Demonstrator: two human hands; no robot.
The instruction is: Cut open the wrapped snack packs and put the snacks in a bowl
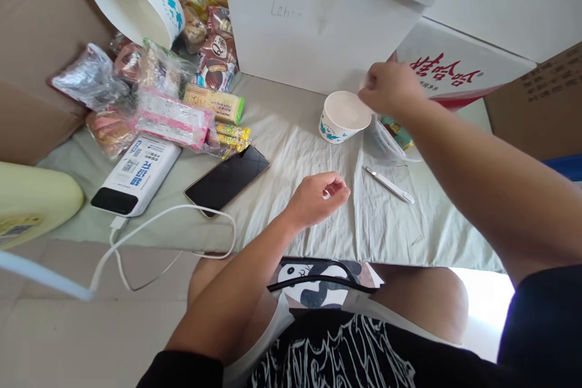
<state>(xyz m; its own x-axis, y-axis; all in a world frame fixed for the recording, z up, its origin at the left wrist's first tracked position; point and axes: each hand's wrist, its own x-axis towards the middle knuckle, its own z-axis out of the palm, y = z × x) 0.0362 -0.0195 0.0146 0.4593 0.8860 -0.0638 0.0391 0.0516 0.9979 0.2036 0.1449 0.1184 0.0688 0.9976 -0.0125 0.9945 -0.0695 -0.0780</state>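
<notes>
Fingers (373, 86) of right hand (391, 90) just above paper cup (343, 116) rim.

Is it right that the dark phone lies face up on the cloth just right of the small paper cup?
Not quite. In the head view the phone lies face up on the cloth, but left of the small paper cup, beside the power bank.

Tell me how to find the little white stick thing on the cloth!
Start at the big white box standing at the back of the pale cloth. In front of it sits a small paper cup, under the right hand. Right of the left hand lies the white stick: thin, flat and alone, unlike the round cup.
</notes>
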